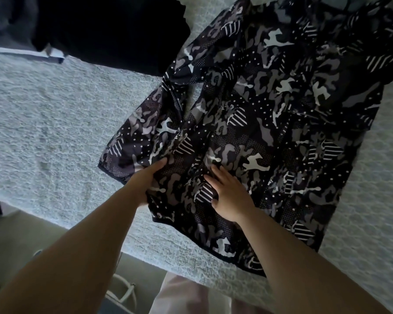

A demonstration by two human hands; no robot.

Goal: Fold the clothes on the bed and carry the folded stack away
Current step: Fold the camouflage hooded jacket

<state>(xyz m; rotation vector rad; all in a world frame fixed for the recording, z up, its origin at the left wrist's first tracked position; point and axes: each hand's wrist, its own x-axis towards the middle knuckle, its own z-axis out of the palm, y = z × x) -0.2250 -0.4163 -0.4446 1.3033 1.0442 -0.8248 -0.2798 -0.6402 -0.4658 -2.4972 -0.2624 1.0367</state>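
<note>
The camouflage shirt (270,123) lies spread on the bed (55,123), front part near the person. The left hand (145,177) holds the shirt's side near the sleeve, its fingers tucked under the cloth. The right hand (229,196) lies flat on the cloth, fingers straight and a little apart. A black folded pile (114,30) lies well apart at the top. To fold well, the right hand should press as an anchor while the left brings the side over evenly.

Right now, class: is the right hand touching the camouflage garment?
Touching. The head view shows the right hand lying flat, fingers spread, on the camouflage garment.
</note>
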